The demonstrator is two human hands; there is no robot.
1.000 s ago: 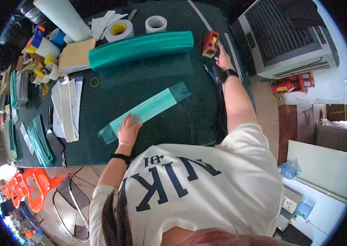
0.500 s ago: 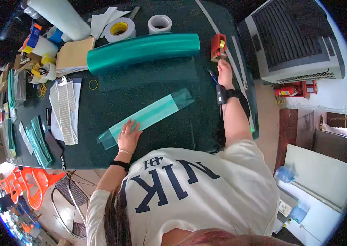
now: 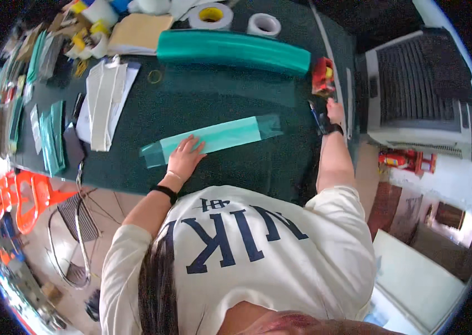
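Observation:
A pale green strip (image 3: 230,133), partly wrapped in clear greenish film, lies slantwise on the dark table. My left hand (image 3: 187,156) rests on its left part, fingers spread and flat. Clear film extends past both ends of the strip. Out to the right, my right hand (image 3: 335,111) is at the near end of a red tape dispenser (image 3: 323,77) with a yellow core. Its fingers are drawn together there; anything between them is too small to make out. Beside that hand lies a dark blue pen (image 3: 314,113).
A large roll of green film (image 3: 233,51) lies across the back, before two tape rolls (image 3: 264,25). To the left are a clipboard (image 3: 127,84) with pale strips, green film pieces (image 3: 53,137) and a rubber band (image 3: 154,76). An air cooler (image 3: 423,84) stands beyond the right edge.
The view has shifted, so the table's contents appear turned and moved. My right hand has drawn slightly toward me from the dispenser's end. My left hand stays flat on the strip.

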